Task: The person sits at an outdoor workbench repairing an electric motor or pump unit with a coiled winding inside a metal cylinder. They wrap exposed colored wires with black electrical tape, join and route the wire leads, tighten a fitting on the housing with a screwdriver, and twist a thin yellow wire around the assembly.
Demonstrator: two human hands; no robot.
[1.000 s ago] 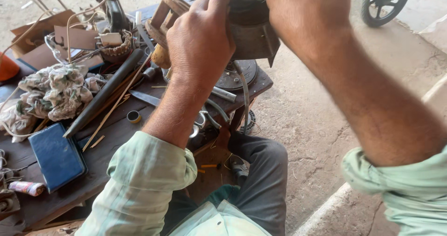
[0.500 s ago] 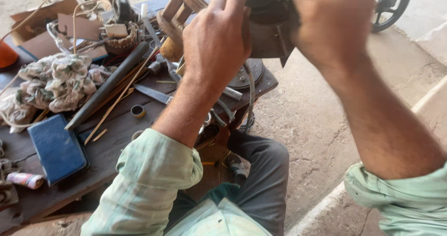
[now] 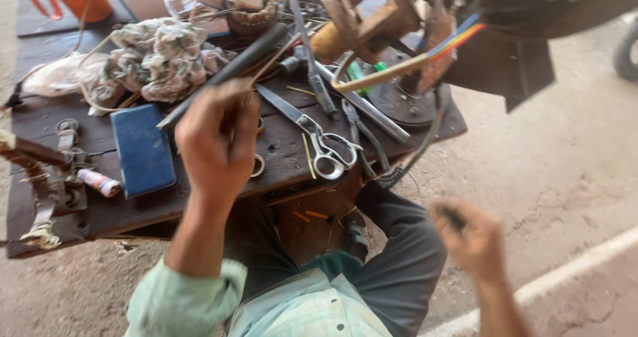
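Head view: person seated at a dark wooden tabletop [image 3: 133,211] crowded with tools, both hands raised off it.
Left hand [image 3: 216,141]: fingers [image 3: 232,111] curled in, hovering above the tabletop; whether they pinched anything small could not be told, since nothing showed between them.
Right hand [image 3: 468,237]: blurred, low and well apart from the tabletop, fingers [image 3: 458,219] closed on a small dark item too smeared to identify.
Progress: neither hand touched a tool on the tabletop; judging by this, the work stood between grips, with nothing visibly finished and the tools lying loose.
Scissors [image 3: 319,141]: nearest tool, just beyond the left fingers toward the right hand; steel, blades shut, loops toward the person, lying flat.
Ring [image 3: 258,166]: small metal ring right under the left fingers, partly hidden by them.
Rod [image 3: 226,74]: long dark rod lying slanted just beyond the left fingertips.
Blue case [image 3: 143,151]: flat, beside the left hand on its outer side.
Wires [image 3: 455,39]: coloured strands near a dark object held up at top right, far beyond the right fingers.
Cloth [image 3: 159,58]: crumpled patterned bundle well beyond the left fingers.
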